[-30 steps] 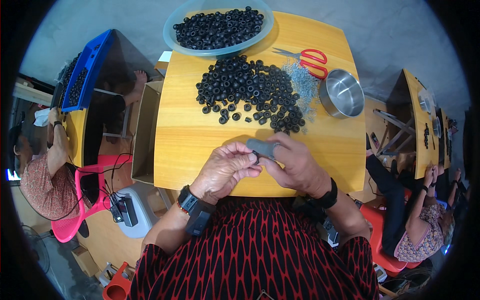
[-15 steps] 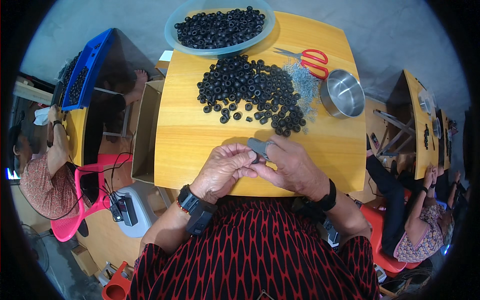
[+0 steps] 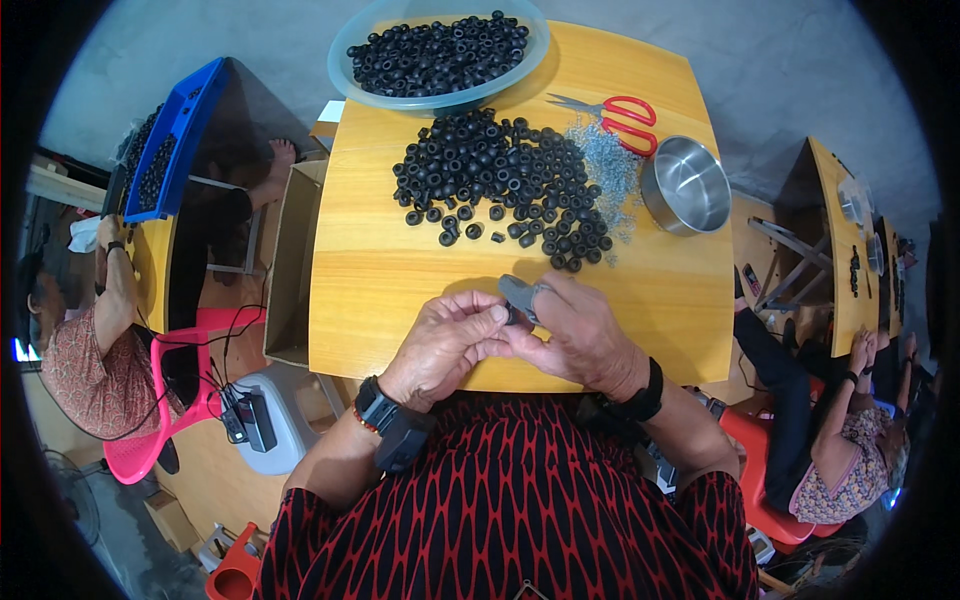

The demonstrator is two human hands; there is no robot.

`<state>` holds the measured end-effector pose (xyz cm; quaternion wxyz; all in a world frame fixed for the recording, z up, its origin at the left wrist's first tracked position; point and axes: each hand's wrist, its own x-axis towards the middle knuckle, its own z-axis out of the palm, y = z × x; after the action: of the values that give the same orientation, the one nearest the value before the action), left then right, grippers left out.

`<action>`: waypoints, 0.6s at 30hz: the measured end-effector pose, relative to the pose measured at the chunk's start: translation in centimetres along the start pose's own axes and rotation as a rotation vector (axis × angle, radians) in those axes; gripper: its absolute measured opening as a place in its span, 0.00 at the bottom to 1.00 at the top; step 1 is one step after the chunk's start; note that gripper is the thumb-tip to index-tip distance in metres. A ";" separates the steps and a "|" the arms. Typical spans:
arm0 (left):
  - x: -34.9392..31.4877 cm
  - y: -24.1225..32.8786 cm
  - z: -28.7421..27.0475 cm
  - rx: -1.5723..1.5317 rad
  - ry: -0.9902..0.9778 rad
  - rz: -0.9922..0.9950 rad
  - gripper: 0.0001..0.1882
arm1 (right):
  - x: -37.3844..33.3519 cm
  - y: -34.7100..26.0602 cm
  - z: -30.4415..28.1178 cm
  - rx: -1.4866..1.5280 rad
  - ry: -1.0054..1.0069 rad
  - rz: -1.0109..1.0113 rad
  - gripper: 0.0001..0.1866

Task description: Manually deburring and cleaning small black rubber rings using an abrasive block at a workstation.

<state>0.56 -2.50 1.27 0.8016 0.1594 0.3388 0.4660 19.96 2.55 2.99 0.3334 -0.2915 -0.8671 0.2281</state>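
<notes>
Close together over the table's near edge, my left hand (image 3: pixel 450 335) and my right hand (image 3: pixel 580 325) meet at the fingertips. Between the left thumb and fingers is a small black ring (image 3: pixel 511 315), mostly covered by the fingers. A grey finger cover (image 3: pixel 520 295) wraps the right index finger, which presses against the same ring. Whether a smaller piece is also pinched there, I cannot tell. Beyond my hands lies a pile of black rings (image 3: pixel 470 165). Beside its right edge is a heap of tiny silvery pieces (image 3: pixel 610 165).
A translucent basin (image 3: pixel 345 75) of black rings stands at the far left of the yellow table (image 3: pixel 370 270). Red-handled scissors (image 3: pixel 630 112) and a steel bowl (image 3: pixel 685 185) lie at the right. A cardboard box (image 3: pixel 290 260) adjoins the left edge. People work at tables on both sides.
My hands stay almost in place. The grey-covered right finger has shifted very slightly, and a bit more of the black ring shows between the fingertips.
</notes>
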 end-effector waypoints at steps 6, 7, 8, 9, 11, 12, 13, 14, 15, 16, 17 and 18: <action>0.0 -0.6 -0.2 0.035 -0.029 0.027 0.09 | -0.2 0.1 0.3 0.040 0.002 0.009 0.20; 0.0 -0.6 0.0 0.030 -0.038 0.045 0.08 | -0.2 0.1 0.3 0.057 0.021 0.011 0.20; 0.0 -0.6 0.0 0.029 -0.038 0.044 0.08 | -0.2 0.1 0.3 0.057 0.020 0.011 0.20; 0.0 -0.5 0.1 0.074 -0.016 0.043 0.09 | -0.3 0.1 0.3 0.053 0.003 0.014 0.19; -0.1 -0.2 0.2 0.119 0.008 0.042 0.09 | -0.3 0.1 0.3 0.050 -0.016 0.015 0.19; -0.1 -0.1 0.2 0.161 -0.004 0.054 0.08 | -0.3 0.0 0.2 0.049 -0.018 -0.008 0.19; -0.1 0.1 0.2 0.203 -0.017 0.066 0.08 | -0.3 -0.1 0.1 0.048 -0.020 -0.032 0.18; 0.0 0.3 0.2 0.202 -0.017 0.066 0.08 | -0.1 -0.2 0.0 0.048 -0.021 -0.032 0.18; 0.2 0.5 0.3 0.211 -0.035 0.068 0.07 | 0.2 -0.2 0.0 0.088 0.004 -0.018 0.17; 0.3 0.6 0.3 0.220 -0.053 0.070 0.06 | 0.4 -0.1 0.0 0.128 0.030 -0.005 0.16; 0.3 0.8 0.5 0.220 -0.053 0.070 0.06 | 0.5 -0.1 0.1 0.128 0.029 -0.005 0.16; 0.3 0.9 0.7 0.192 -0.045 0.064 0.06 | 0.6 0.0 0.2 0.158 0.044 0.008 0.16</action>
<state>0.57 -1.73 2.21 0.7747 0.2567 0.3587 0.4530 19.51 2.91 3.11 0.3733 -0.2728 -0.8376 0.2909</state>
